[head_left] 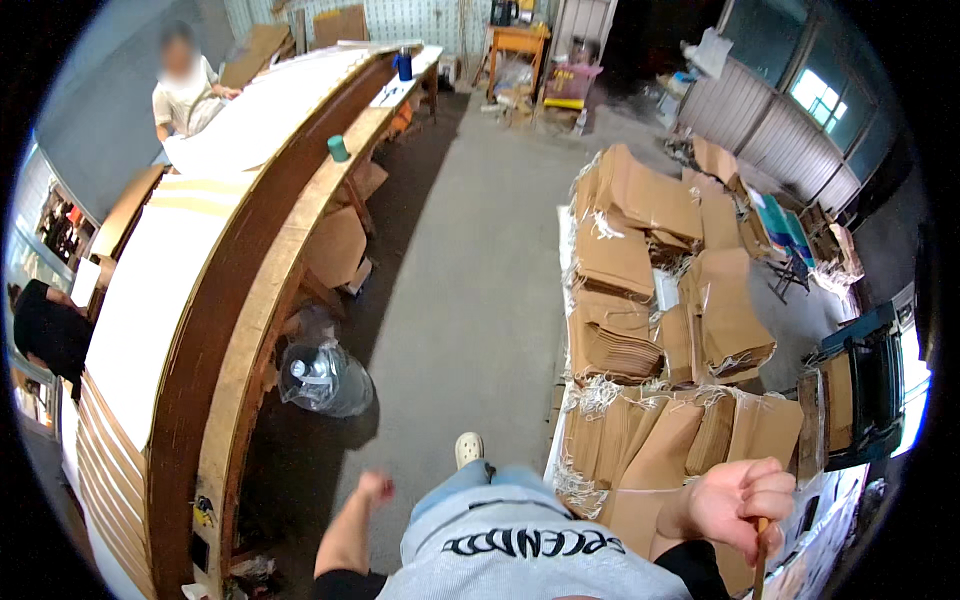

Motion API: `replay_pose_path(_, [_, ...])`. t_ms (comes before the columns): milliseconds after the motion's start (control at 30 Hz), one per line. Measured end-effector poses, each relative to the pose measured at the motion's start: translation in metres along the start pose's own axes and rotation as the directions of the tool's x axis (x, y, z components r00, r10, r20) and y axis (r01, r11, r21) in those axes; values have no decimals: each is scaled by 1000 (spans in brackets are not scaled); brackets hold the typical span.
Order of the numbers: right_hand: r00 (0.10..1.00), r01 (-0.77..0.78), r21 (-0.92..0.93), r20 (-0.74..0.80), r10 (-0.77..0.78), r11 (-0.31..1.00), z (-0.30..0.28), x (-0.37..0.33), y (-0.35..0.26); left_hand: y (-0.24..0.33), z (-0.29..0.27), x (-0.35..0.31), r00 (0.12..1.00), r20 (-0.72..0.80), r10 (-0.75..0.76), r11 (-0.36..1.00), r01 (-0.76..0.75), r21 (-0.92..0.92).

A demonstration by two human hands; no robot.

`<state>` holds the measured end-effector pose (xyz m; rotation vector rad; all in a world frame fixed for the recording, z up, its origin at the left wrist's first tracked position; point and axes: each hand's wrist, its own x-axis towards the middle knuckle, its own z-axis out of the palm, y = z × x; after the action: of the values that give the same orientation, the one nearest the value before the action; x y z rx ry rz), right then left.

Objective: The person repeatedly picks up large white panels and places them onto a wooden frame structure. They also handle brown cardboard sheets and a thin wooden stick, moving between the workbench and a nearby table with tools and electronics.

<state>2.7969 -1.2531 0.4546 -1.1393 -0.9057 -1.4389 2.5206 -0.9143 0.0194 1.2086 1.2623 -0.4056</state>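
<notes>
My right hand is closed at the lower right, its fingers wrapped round a thin brown piece seen edge-on. Whether that is paper or wood I cannot tell. Beside and below this hand lie stacks of brown paper bags with white string handles. A pale string runs left from near my wrist. My left hand hangs low on the other side, slightly blurred, its fingers curled with nothing visible in them. Nearest to it is a clear plastic sack on the floor, with a plastic bottle in it.
On the left runs a long workbench bearing white sheets, a green cup and a dark blue bottle. Two people are at its far side. Grey floor stretches ahead between bench and stacks. A wooden table stands far back.
</notes>
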Motion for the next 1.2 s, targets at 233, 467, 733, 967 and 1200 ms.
replay_pose_path(233, [992, -122, -16, -19, 121, 992, 90, -51, 157, 401, 14, 79, 876, 56, 479, 863, -458, -211])
replay_pose_path(467, [993, -24, -222, -121, -3, 975, 231, -85, 367, 549, 18, 208, 954, 30, 299, 942, -291, -167])
replay_pose_path(733, [957, -253, -507, -5, 290, 824, 405, -101, 546, 585, 14, 239, 980, 86, -179, 963, 193, -188])
replay_pose_path(967, [985, -129, -254, 77, 153, 959, 593, -146, 711, 657, -24, 388, 915, -34, -401, 903, 388, -186])
replay_pose_path(1200, [952, 37, -760, 224, 208, 648, 688, -128, 830, 1097, 11, 520, 975, 18, 223, 953, -214, -213])
